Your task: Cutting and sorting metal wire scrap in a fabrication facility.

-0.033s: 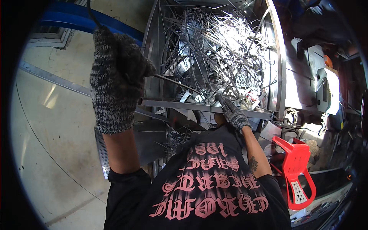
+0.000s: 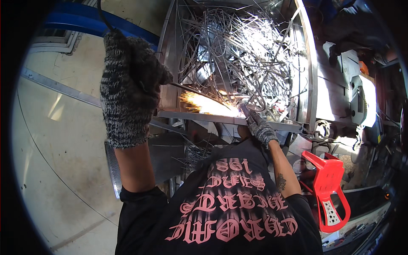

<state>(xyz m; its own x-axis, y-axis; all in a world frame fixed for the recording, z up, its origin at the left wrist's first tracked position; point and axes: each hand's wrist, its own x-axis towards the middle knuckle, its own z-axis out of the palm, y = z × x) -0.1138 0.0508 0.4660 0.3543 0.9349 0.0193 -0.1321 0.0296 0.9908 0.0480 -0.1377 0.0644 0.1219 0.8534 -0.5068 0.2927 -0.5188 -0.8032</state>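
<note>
My left hand (image 2: pixel 129 85), in a grey knit glove, is closed around a thin dark rod (image 2: pixel 185 88) that slants down to the right over the bin. A dark cable-like line (image 2: pixel 102 17) rises from the top of the same glove. My gloved right hand (image 2: pixel 260 127) is at the bin's front rail (image 2: pixel 199 117), closed on a short grey metal piece (image 2: pixel 244 110). Bright orange sparks (image 2: pixel 208 104) spray leftward from beside that piece, close to the rod's far end. Glare hides where rod and piece meet.
A metal-framed bin (image 2: pixel 312 63) holds tangled scrap strips (image 2: pixel 255 55). A red plastic chair (image 2: pixel 329 178) is at right, a pale machine (image 2: pixel 363 101) beyond it. A perforated metal sheet (image 2: pixel 112 170) lies under my left forearm. Another person's dark clothing (image 2: pixel 361 25) shows at upper right.
Sparks now shoot leftward over the front of the bin, where none showed before. Both hands stay nearly in place.
</note>
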